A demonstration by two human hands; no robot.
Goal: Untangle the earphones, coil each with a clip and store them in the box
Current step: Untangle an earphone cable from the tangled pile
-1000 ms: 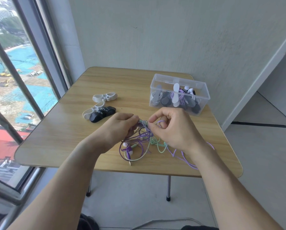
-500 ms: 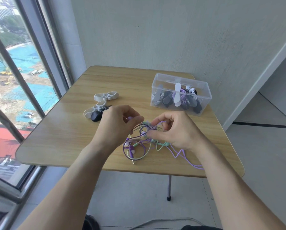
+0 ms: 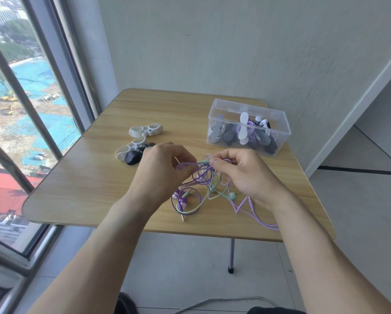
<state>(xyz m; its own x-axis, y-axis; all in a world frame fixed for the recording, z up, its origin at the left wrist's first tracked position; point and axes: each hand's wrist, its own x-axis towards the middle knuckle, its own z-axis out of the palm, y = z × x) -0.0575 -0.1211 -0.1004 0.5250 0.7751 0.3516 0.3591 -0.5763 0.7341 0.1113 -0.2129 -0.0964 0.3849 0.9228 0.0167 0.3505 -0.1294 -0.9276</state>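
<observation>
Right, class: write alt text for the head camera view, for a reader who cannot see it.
Two bare hands, left and right, pinch a tangle of purple and mint-green earphone cables above a light wooden table. A clear plastic box holds coiled earphones; white and black cable clips lie left.

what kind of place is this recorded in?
Likely a high-rise room or enclosed balcony: a tall window overlooks a construction site far below, with a small folding wooden table against a plain wall and a tiled floor.

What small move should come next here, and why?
Probably draw the hands apart: the left hand and right hand each pinch a strand of the tangled earphones, purple and green cords still knotted, while the clips lie unused.
</observation>
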